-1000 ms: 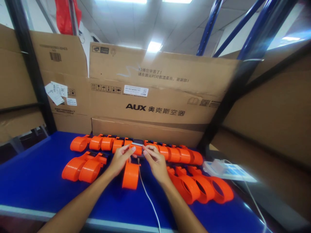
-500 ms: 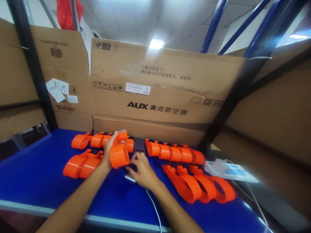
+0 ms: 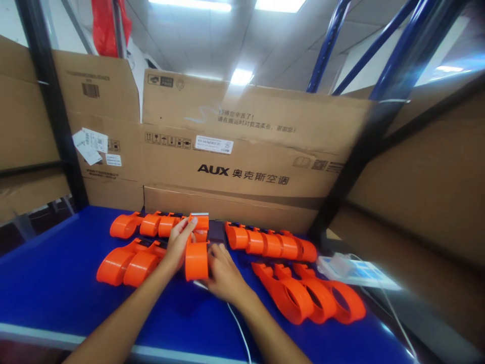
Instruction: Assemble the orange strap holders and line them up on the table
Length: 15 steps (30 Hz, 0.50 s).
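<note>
My left hand [image 3: 179, 242] is closed round an orange plastic tape dispenser [image 3: 196, 261], held up above the blue table. A pale metal strip runs along the dispenser's top edge, and its wide ring hangs lower, facing me. Against the right side of that ring lies my right hand [image 3: 223, 270], its fingers curled and their tips partly hidden; what they hold, if anything, does not show. Behind the hands is a dark box-like object [image 3: 217, 233]. A flat whitish piece [image 3: 200, 285] and a white cable [image 3: 239, 326] show below my right hand.
More orange dispensers stand in rows on the blue table [image 3: 49, 283], at the left [image 3: 113, 264] and at the right [image 3: 273, 244]. A cardboard wall [image 3: 246, 202] closes off the back. A white power strip [image 3: 359, 270] lies at the right edge beside a dark post [image 3: 341, 194].
My left hand has turned the tape dispenser and brought it right, so its ring now faces me more side-on. My right hand has come up against the ring. The view has tilted up slightly.
</note>
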{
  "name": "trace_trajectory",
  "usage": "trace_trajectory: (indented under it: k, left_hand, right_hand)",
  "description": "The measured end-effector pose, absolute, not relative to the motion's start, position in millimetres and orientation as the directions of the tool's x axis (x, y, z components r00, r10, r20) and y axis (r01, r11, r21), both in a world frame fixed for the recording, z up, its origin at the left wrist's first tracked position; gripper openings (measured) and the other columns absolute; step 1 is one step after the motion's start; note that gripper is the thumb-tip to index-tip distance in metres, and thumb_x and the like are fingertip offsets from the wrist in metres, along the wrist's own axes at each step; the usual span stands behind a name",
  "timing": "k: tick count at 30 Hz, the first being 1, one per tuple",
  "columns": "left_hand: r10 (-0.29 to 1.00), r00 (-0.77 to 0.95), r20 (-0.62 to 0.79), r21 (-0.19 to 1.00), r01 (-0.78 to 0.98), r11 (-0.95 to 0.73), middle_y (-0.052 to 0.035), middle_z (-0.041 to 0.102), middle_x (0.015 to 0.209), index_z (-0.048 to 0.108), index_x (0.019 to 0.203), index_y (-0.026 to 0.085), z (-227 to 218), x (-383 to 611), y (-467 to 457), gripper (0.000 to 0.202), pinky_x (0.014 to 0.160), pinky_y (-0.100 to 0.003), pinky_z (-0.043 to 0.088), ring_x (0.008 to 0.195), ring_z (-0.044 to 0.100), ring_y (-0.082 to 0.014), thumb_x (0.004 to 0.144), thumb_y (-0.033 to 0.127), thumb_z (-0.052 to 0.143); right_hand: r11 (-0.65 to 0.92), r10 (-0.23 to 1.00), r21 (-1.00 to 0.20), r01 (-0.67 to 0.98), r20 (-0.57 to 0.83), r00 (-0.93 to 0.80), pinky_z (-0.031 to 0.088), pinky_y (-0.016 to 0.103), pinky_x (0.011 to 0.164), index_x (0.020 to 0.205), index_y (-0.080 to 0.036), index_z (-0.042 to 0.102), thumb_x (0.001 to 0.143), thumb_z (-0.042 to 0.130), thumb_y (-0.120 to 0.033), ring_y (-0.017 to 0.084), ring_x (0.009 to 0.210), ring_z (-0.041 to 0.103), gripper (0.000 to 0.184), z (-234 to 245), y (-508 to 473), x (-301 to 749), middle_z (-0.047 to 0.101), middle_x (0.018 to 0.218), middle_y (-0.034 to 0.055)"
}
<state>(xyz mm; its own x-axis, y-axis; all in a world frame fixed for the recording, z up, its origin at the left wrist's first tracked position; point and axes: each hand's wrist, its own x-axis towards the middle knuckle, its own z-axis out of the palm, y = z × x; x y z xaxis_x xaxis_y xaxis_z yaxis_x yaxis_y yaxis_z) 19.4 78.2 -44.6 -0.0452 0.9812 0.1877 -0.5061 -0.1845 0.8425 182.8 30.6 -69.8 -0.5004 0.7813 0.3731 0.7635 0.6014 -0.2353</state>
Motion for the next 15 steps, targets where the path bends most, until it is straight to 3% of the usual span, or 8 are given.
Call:
trace_trajectory:
  k: [3,5,10,15]
  left_hand:
    - [0.98,-0.05,0.193,0.845,-0.499,-0.192,0.0021,0.062,0.059,0.063,0.089,0.016,-45,18,80,0.05,0.043,-0.018,0.036,0.044,0.047,-0.0074,0.066,0.057,0.08]
    - [0.979,-0.054,0.194,0.856,-0.478,-0.196,0.0021,0.062,0.059,0.065,0.09,0.016,-47,17,81,0.05,0.043,-0.018,0.035,0.044,0.047,-0.0074,0.068,0.058,0.079]
    - [0.972,0.054,0.228,0.927,-0.317,-0.2,-0.0029,0.07,0.07,0.067,0.103,0.014,-53,22,80,0.048,0.048,-0.019,0.04,0.048,0.053,-0.0086,0.075,0.053,0.076]
    - [0.946,0.201,0.255,0.941,-0.276,-0.195,-0.0046,0.072,0.08,0.067,0.103,0.014,-58,34,72,0.043,0.059,-0.022,0.049,0.068,0.066,-0.0153,0.07,0.037,0.084]
  right_hand:
    - [0.587,0.788,-0.263,0.766,0.403,-0.466,0.044,0.033,0.084,0.101,-0.02,0.066,0.087,0.066,-0.031,0.023,0.095,0.056,0.017,-66,32,199,0.062,0.103,0.008]
    - [0.531,0.817,-0.348,0.772,0.451,-0.359,0.046,0.031,0.077,0.102,-0.021,0.065,0.091,0.06,-0.029,0.021,0.088,0.059,0.015,-61,36,211,0.066,0.096,0.0064]
    - [0.498,0.745,-0.569,0.654,0.667,0.014,0.049,0.032,0.068,0.116,-0.018,0.064,0.093,0.057,-0.038,0.019,0.071,0.061,0.031,-46,44,229,0.068,0.086,0.0058]
    - [0.646,0.613,-0.463,0.607,0.789,-0.05,0.051,0.039,0.091,0.114,-0.023,0.066,0.092,0.061,-0.031,0.023,0.1,0.063,0.024,-39,37,223,0.069,0.11,0.0083]
